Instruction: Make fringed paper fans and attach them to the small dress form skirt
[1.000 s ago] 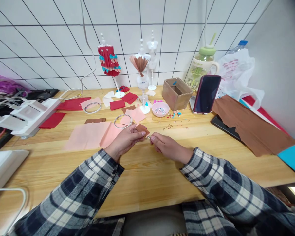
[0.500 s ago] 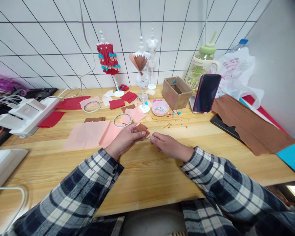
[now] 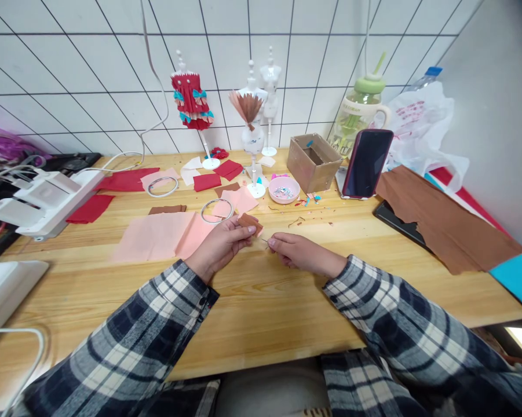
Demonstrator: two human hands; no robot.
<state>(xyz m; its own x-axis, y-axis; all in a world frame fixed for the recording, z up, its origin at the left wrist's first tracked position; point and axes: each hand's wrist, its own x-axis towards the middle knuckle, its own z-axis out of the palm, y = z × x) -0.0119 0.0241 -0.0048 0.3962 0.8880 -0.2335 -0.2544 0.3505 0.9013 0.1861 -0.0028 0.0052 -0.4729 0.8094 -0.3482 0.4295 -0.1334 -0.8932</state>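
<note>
In the head view, the person's left hand (image 3: 223,242) has its grip clamped on a small folded brown piece (image 3: 248,222), pinched between thumb and fingers, with a bit of pale pink showing at its lower edge. The piece is held above the wooden desk (image 3: 261,324), near the middle of the view. The right hand (image 3: 299,250) has its grip closed on a thin, needle-like tool (image 3: 265,240), thumb pressed to the forefinger; the tip points towards the brown piece, with a narrow gap showing between them. The tool's exact kind is too small to tell.

Just beyond the left hand lies a silver ring (image 3: 204,218), partly over pink pieces, and pale pink sheets (image 3: 152,236) spread to its left. Past the hands sits a pink bowl (image 3: 284,197) of small shiny bits, with a cardboard box (image 3: 319,172) beside it and coloured scraps (image 3: 313,198) near its base. Three miniature dress forms stand along the tiled wall: one in a ruffled red dress (image 3: 190,98) with blue bows, one bearing a pleated brown-and-pink fan (image 3: 248,107), and a bare white one (image 3: 271,75) behind. A phone (image 3: 367,165) leans upright to the right, near a large brown sheet (image 3: 447,226).
</note>
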